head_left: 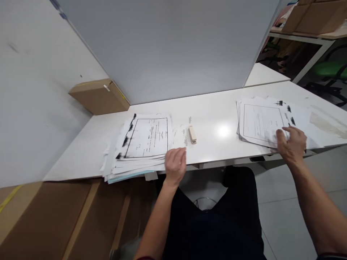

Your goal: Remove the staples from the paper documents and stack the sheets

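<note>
One paper pile lies left of the stapler, one paper stack right, both within reach. My left hand curls at the pile's corner, pinch unclear; my right hand, thumb spread from fingers, seems to steady the stack.

On our table, the stapler lies between the left paper stack and the right paper stack.
</note>
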Demonstrator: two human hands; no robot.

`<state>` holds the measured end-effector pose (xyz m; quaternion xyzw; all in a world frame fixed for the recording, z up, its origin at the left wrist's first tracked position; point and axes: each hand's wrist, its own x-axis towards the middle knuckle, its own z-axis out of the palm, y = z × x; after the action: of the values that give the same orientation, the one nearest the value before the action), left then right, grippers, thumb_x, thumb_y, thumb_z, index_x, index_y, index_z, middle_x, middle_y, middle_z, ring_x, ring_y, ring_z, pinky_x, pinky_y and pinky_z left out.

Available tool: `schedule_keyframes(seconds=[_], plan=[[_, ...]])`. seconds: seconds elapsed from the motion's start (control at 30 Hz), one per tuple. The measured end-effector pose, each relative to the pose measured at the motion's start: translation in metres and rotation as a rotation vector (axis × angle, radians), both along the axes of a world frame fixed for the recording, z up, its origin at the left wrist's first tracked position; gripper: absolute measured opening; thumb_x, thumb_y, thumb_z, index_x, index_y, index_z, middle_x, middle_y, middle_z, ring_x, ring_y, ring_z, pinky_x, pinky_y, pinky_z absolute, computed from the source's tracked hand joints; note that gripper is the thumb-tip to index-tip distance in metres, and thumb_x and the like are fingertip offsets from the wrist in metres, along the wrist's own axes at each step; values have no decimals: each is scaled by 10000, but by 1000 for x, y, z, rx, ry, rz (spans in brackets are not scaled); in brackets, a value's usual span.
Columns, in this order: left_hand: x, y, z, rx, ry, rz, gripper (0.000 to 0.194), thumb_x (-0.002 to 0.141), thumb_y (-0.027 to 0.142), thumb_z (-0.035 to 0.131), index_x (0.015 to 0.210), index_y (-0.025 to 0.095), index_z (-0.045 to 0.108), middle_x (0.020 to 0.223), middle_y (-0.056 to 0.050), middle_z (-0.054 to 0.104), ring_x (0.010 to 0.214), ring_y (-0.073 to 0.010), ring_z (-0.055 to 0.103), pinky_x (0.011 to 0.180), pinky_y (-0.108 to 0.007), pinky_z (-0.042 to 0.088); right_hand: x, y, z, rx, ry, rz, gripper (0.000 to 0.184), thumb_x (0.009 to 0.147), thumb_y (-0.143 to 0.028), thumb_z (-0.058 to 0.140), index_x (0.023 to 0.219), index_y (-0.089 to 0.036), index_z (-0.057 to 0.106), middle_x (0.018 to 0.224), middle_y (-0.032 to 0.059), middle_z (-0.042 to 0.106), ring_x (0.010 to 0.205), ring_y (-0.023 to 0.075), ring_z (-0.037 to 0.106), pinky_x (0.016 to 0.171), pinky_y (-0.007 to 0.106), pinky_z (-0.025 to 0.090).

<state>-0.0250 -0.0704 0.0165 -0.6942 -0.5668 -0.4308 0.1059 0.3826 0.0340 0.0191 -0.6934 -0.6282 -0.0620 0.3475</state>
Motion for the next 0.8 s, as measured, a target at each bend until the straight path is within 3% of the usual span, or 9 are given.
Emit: schedule_keyframes(seconds=[0.1, 0.17, 0.27, 0.37, 0.6, 0.73, 0.8], plan=[[-36, -18, 8, 10, -52, 259, 174, 830, 249, 540, 987, 202, 599, 931, -75, 644, 953, -202, 572, 888, -393, 423, -11, -23, 12, 107, 16, 55, 402, 907, -398, 330, 1200, -211, 532, 1234, 136, 532, 1202, 347, 431, 1026, 458, 314], [-56, -21, 11, -82, -20, 320, 206, 799, 315, 584, 974, 210, 611, 985, -86, 623, 1007, -224, 546, 921, -413, 393, -25, -39, 17, 135, 32, 103, 362, 907, -369, 353, 1198, -242, 527, 1224, 117, 548, 1181, 336, 459, 1017, 452, 339], [-70, -16, 9, -185, 38, 293, 248, 747, 366, 635, 949, 223, 630, 1015, -85, 612, 1035, -242, 526, 945, -418, 365, -50, -60, 15, 158, 79, 170, 317, 898, -333, 392, 1170, -269, 542, 1183, 107, 581, 1139, 324, 503, 989, 468, 373], [-70, -11, 6, -229, 73, 266, 242, 738, 367, 638, 934, 226, 635, 992, -80, 620, 1010, -247, 534, 932, -412, 360, -70, -78, 2, 132, 136, 223, 292, 882, -317, 425, 1120, -234, 573, 1127, 123, 606, 1101, 313, 534, 959, 488, 397], [-74, -11, 4, -292, 206, 177, 152, 834, 311, 517, 888, 222, 628, 864, -50, 661, 867, -215, 562, 815, -352, 395, -85, -105, -30, -26, 221, 291, 214, 879, -308, 437, 1008, -230, 590, 1055, 100, 621, 1038, 249, 565, 945, 423, 420], [-74, -10, 5, -285, 236, 188, 161, 859, 251, 465, 785, 209, 601, 769, -42, 645, 791, -201, 553, 777, -345, 400, -100, -114, -31, -132, 309, 351, 207, 880, -326, 428, 991, -251, 585, 1046, 95, 615, 1028, 246, 567, 949, 413, 419], [-70, -11, 12, -209, 194, 218, 147, 855, 224, 461, 777, 196, 582, 757, -54, 628, 781, -198, 546, 750, -337, 415, -113, -119, -27, -193, 379, 390, 210, 877, -351, 433, 977, -256, 592, 1040, 92, 619, 1017, 249, 572, 947, 403, 420]])
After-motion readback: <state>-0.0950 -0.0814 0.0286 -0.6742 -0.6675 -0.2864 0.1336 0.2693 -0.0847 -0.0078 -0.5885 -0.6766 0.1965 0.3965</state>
